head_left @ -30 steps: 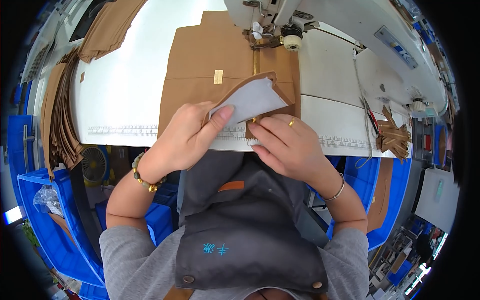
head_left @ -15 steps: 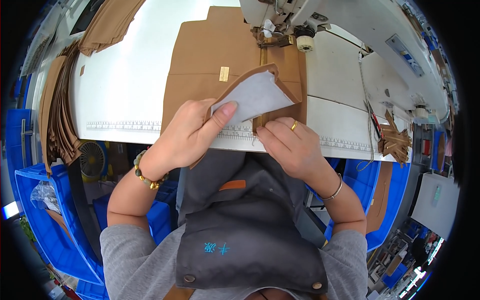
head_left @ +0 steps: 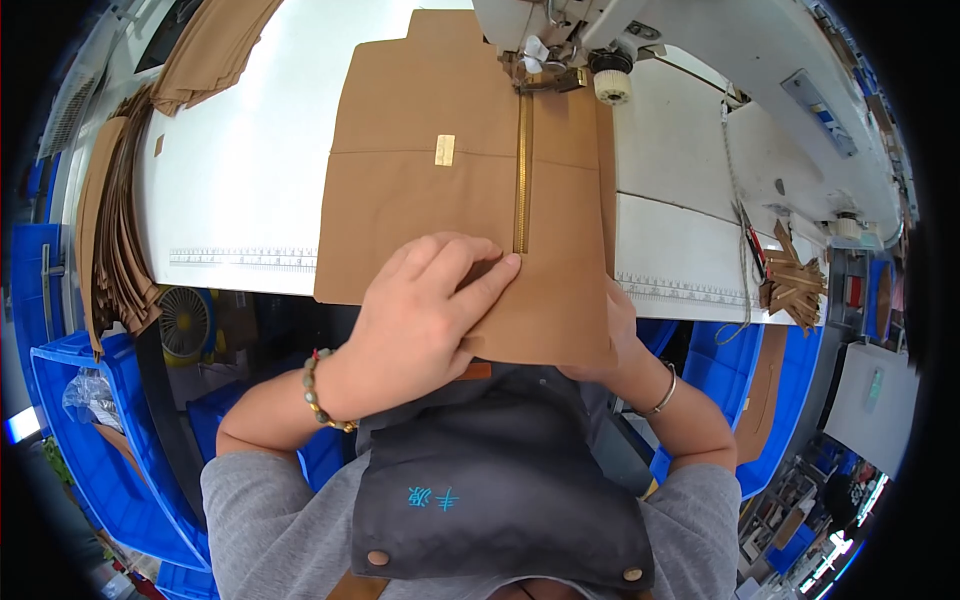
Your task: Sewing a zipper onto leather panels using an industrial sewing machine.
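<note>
A brown leather-like panel lies flat over the white table, its near part hanging past the front edge. A gold-toothed zipper runs lengthwise in it, up to the presser foot of the sewing machine. Bent fingers of my left hand close together on the panel beside the zipper's near end, one fingertip touching there. My right hand is at the panel's near right edge, with its fingers mostly hidden beneath. A small pale gold patch sits left of the zipper.
Stacked brown pieces hang over the table's left edge, with more brown pieces behind. At the right lie a bundle of brown strips and a red-and-black tool. Blue bins stand below on both sides, a fan at the left.
The folded-up near flap with its pale underside has been laid down flat, uncovering the zipper. My left hand moved right and nearer onto it; my right hand went under its right edge.
</note>
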`<state>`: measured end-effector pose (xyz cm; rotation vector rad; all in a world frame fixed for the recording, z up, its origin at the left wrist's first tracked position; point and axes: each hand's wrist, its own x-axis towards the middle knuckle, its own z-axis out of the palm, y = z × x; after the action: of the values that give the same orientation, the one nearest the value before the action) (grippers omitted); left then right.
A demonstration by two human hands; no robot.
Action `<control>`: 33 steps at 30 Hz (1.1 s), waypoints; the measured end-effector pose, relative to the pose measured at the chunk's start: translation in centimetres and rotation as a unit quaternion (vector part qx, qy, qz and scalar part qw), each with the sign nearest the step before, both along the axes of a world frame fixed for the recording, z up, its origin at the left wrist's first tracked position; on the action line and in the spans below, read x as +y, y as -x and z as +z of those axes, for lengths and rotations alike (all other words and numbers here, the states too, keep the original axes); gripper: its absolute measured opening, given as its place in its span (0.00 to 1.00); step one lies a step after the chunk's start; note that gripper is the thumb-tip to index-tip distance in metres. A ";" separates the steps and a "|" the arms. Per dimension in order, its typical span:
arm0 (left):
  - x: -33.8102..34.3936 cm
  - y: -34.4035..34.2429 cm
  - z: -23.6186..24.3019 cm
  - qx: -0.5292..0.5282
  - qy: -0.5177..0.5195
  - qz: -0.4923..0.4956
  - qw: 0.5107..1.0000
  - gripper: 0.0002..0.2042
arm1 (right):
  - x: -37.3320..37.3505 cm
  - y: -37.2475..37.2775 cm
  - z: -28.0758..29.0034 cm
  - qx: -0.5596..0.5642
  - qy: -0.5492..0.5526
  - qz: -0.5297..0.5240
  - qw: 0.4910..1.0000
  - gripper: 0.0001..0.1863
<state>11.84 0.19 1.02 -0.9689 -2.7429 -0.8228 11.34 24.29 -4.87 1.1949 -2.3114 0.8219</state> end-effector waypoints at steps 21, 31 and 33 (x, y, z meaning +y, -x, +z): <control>0.7 -0.3 -0.7 0.030 0.020 0.023 0.999 0.25 | 0.2 -0.3 -1.4 0.066 0.004 -0.001 0.998 0.21; 0.4 -0.5 0.8 0.003 0.080 0.002 0.997 0.33 | 3.2 -0.7 1.1 0.021 -0.007 0.031 0.999 0.14; 0.3 -0.5 1.0 -0.011 0.102 -0.015 0.995 0.38 | 4.4 -0.5 2.9 0.013 -0.001 -0.028 1.000 0.08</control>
<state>12.34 0.44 2.01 -1.0451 -2.8821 -0.5685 11.79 28.74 -1.97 1.1295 -2.3136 0.7804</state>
